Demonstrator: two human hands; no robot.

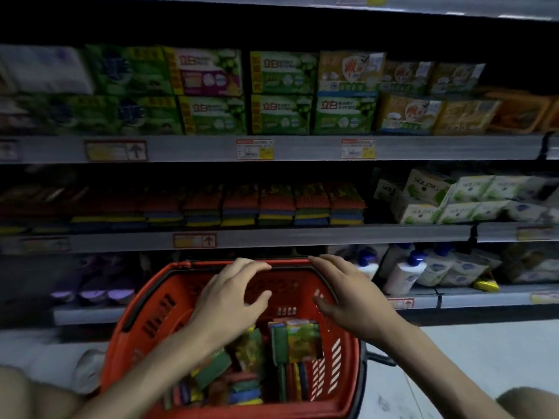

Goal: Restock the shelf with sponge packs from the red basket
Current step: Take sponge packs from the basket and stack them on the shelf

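Note:
A red basket [151,309] stands on the floor in front of me, below the shelves. Several multicoloured sponge packs [298,340] lie loose in its near half. My left hand [233,293] hovers over the basket's middle, fingers spread and curled, holding nothing. My right hand [351,293] hovers over the basket's right rim, also spread and empty. On the middle shelf [272,235] stands a row of the same sponge packs [275,205], red tops with blue and yellow layers, filling it from the left to about the centre-right.
Green and yellow boxed goods [281,92] fill the upper shelf. White Soling boxes [453,198] sit right of the sponges. White bottles with blue caps [405,272] stand on the lower shelf at right, purple packs [90,293] at left. My knees show at both bottom corners.

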